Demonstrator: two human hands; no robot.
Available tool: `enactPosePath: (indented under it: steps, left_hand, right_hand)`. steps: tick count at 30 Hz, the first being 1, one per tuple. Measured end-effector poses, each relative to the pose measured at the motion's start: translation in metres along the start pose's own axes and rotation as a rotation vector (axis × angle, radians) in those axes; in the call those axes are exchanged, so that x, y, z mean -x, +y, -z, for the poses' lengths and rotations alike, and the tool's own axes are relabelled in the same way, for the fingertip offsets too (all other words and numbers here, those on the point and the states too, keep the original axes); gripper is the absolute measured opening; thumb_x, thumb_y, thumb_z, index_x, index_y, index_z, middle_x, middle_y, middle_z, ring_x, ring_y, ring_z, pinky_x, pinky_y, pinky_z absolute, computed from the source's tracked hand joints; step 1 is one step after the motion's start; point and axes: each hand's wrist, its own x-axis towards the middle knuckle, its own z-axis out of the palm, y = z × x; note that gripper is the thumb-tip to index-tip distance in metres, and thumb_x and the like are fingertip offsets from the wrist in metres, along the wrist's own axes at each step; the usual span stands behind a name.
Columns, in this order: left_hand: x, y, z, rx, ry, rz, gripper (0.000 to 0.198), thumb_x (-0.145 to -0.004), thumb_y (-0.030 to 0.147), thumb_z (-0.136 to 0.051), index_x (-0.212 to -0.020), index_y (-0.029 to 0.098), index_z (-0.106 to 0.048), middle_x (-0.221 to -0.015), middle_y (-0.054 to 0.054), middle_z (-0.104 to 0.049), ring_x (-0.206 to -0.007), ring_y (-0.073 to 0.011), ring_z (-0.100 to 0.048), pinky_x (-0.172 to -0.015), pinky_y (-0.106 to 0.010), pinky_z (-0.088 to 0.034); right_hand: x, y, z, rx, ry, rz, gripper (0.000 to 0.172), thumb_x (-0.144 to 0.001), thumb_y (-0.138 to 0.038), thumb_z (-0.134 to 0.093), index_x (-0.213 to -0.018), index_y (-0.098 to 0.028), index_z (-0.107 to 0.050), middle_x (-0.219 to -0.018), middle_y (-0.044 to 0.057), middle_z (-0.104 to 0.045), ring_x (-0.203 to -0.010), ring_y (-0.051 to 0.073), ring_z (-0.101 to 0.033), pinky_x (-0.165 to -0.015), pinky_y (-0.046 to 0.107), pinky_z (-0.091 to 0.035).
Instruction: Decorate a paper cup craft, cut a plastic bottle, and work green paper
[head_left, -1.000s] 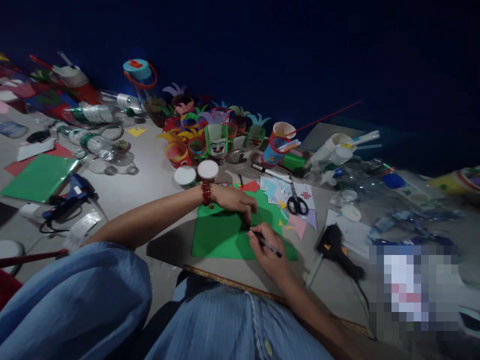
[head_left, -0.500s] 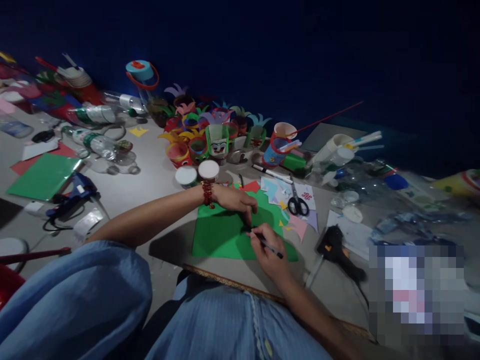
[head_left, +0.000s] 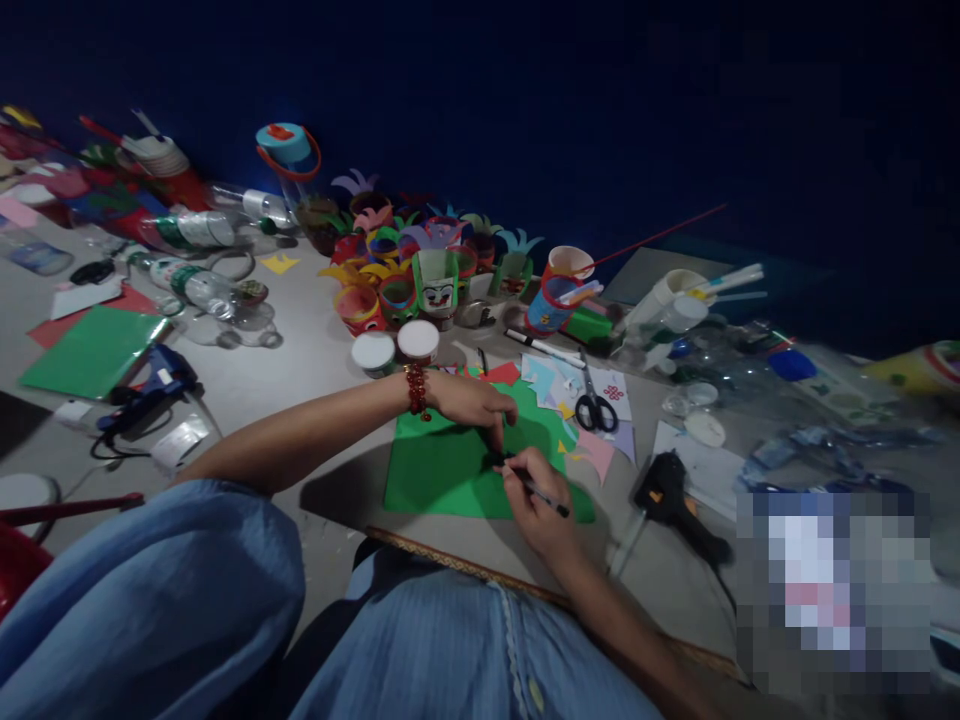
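Observation:
A green sheet of paper lies on the table in front of me. My right hand grips a dark-capped pen, its writing end toward the sheet's middle. My left hand, with a red bead bracelet at its wrist, rests over the sheet's upper part. Its fingers are apart and bent down, the fingertips close to the pen's tip. A small dark patch shows there; I cannot make out what it is. Black-handled scissors and paper scraps lie right of the sheet.
A black glue gun lies at right, a blue one at left. Behind the sheet stand two white-lidded tubs and several decorated paper cups. Plastic bottles lie at left. A marker lies near the scissors.
My right hand and the pen shift very slightly at the sheet's middle. The left hand stays almost in place over the sheet.

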Motion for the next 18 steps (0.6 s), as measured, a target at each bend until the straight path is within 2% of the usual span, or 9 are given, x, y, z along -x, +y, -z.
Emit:
enactPosePath:
  steps: [14,18]
  left_hand:
    - [0.0007,0.0001,-0.0041,-0.031,0.024,-0.001,0.029,-0.09,0.012,-0.04,-0.117,0.015,-0.053,-0.111,-0.011,-0.075,-0.107,-0.023,-0.063,-0.093,-0.03,-0.046]
    - [0.0012,0.0002,-0.0043,-0.02,0.033,-0.006,0.029,-0.09,0.012,-0.042,-0.115,0.017,-0.054,-0.108,-0.008,-0.076,-0.106,-0.0219,-0.064,-0.093,-0.029,-0.045]
  right_hand:
    - [0.0028,-0.0005,0.0004,-0.003,0.018,0.014,0.014,-0.09,-0.022,-0.045,-0.079,-0.025,-0.051,-0.069,-0.001,-0.063,-0.066,0.018,-0.065,-0.061,0.025,-0.045]
    - [0.0037,-0.001,0.0017,-0.012,0.016,0.003,0.014,-0.09,-0.021,-0.045,-0.078,-0.025,-0.051,-0.069,-0.001,-0.063,-0.065,0.018,-0.065,-0.06,0.025,-0.044]
